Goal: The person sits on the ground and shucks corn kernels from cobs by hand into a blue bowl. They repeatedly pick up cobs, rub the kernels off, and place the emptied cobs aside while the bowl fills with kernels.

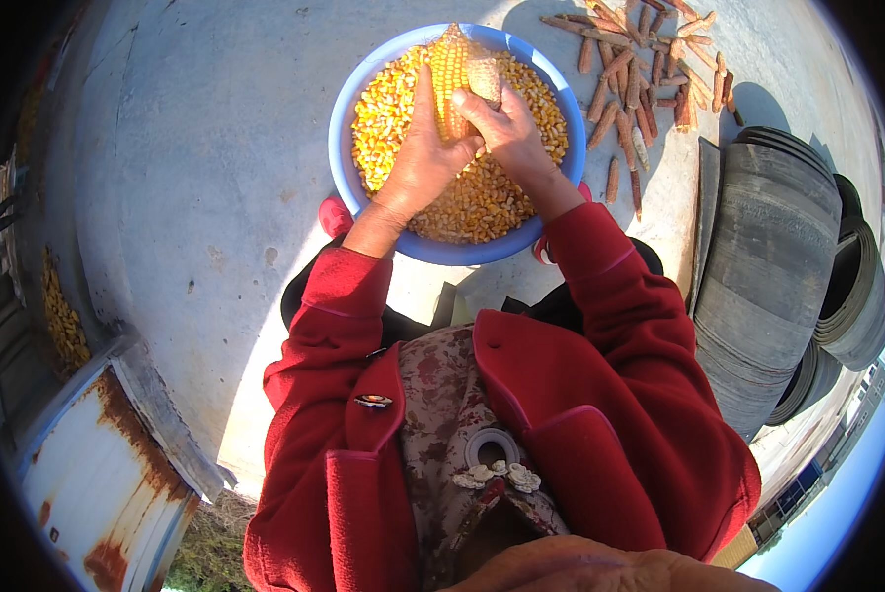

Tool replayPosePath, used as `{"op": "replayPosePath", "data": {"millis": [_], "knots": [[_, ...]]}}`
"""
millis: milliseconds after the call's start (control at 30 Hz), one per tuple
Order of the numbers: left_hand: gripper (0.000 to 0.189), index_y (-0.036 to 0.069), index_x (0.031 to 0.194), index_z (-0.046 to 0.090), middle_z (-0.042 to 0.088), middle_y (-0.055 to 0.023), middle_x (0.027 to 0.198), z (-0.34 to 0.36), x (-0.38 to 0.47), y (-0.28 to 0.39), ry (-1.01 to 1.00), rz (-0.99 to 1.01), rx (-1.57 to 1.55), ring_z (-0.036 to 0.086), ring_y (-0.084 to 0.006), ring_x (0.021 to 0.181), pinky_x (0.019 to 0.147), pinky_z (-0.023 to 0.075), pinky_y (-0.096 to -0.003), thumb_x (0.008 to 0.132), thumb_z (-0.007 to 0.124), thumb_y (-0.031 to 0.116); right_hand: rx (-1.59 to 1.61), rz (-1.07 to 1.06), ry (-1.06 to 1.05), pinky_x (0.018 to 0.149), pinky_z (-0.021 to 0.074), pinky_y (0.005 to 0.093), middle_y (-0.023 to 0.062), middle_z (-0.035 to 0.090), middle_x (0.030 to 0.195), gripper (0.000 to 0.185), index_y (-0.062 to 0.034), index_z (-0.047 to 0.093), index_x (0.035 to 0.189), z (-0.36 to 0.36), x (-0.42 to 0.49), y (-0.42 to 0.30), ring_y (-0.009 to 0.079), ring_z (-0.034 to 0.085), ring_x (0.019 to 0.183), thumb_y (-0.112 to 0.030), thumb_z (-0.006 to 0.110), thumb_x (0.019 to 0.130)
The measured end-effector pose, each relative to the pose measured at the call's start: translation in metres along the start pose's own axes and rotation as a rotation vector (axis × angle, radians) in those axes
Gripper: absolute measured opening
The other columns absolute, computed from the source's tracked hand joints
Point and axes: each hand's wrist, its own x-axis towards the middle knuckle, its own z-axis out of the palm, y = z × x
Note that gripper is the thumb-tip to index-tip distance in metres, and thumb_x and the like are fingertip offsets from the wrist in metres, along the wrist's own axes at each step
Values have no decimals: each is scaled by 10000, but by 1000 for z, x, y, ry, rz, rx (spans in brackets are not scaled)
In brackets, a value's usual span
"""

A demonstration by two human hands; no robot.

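A blue plastic basin stands on the concrete before me, filled with loose yellow corn kernels. Over it my left hand grips an ear of corn, its rows of yellow kernels still on, tip pointing away from me. My right hand holds a bare corncob against the right side of that ear. The right thumb rests across the cob's near end. My palms and the ear's lower end hide part of the kernels beneath.
Many stripped corncobs lie scattered on the concrete floor beyond the basin's right side. Large rolls of dark rubber belting stand at the right. A rusty white metal panel is at lower left, near a heap of yellow corn ears.
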Motion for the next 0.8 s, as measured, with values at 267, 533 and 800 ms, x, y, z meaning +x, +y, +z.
{"op": "replayPosePath", "data": {"millis": [267,533,800], "knots": [[977,46,1490,-44,354,-177,1402,-3,0,-3,-11,-55,-50,440,-213,1221,986,416,-305,807,652,-1,-71,51,-9,838,479,276,40,600,1100,375,-20,529,1222,-2,0,0,121,585,960,-118,620,871],[956,42,1488,-52,394,-172,1374,1,-1,-6,-4,-22,79,461,-218,1192,966,416,-292,816,626,-9,-144,-89,15,848,464,275,43,606,1077,381,-18,537,1217,0,5,11,113,563,987,-113,612,856],[850,32,1486,34,505,-163,1278,-3,2,-3,-4,-76,-215,528,-182,1121,911,458,-292,886,628,129,-177,-5,-66,553,415,216,15,612,922,303,-35,588,1122,-18,-1,10,69,535,676,-164,633,852]]}}
